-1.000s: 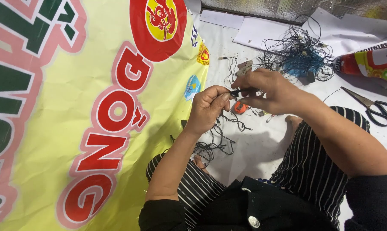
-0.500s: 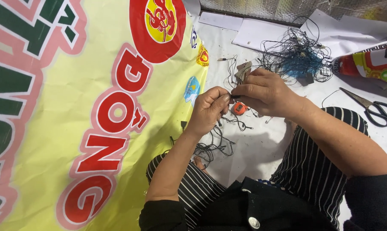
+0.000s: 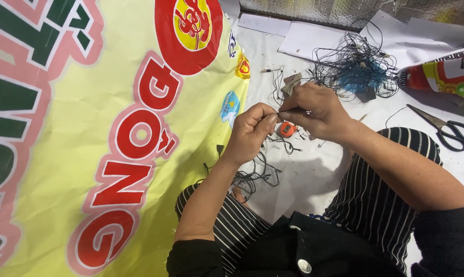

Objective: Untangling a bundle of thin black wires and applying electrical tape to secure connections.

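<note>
The person sits with knees in striped trousers (image 3: 375,205) drawn up over a white sheet (image 3: 314,179). Just beyond the knees a loose coil of thin black wire (image 3: 255,177) lies on the sheet, and its strands run up into the hands. The left hand (image 3: 250,131) is curled nearly closed, thumb and forefinger pinching a strand; the right hand (image 3: 316,113) is closed to the same degree, its fingertips meeting the left's on that strand. It looks like the step of pulling one wire free or twisting an end, and the next move would call for a steady pinch and a slow draw so the coil does not knot. A small orange piece (image 3: 287,129) lies on the sheet just under the hands. Left of the coil spreads a yellow banner (image 3: 88,154). Beyond the hands sits a tangled wire heap (image 3: 355,69), with black scissors (image 3: 449,131) to its right
</note>
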